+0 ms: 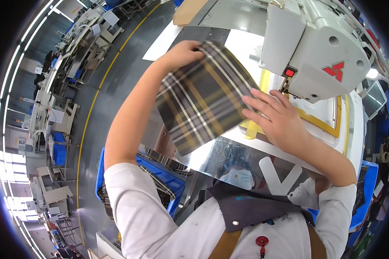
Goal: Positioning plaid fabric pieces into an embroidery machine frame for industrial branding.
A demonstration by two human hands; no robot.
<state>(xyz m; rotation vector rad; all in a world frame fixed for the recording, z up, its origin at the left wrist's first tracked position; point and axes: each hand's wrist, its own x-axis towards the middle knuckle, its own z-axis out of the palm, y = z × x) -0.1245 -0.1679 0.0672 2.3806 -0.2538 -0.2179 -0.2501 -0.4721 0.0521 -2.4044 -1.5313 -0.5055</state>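
Observation:
A dark plaid fabric piece [205, 97] with white and mustard stripes is spread at a slant over the worktable, slightly blurred. At its upper left edge, my left hand [183, 55] is closed on the cloth with curled fingers. The fingertips of my right hand [278, 116] lie over its right edge; the thumb is hidden, apparently beneath the cloth. Just right of the fabric stands a white sewing machine head [322, 47], with a yellow-edged frame [322, 121] under it. A shiny metal plate [224, 157] covers the table's near side.
At my left, a blue bin [177, 194] holds more plaid cloth; another blue bin [365, 196] is at my right. A cardboard box [190, 12] sits at the table's far edge. Beyond a yellow floor line [93, 101], other workstations [58, 86] stand in a row.

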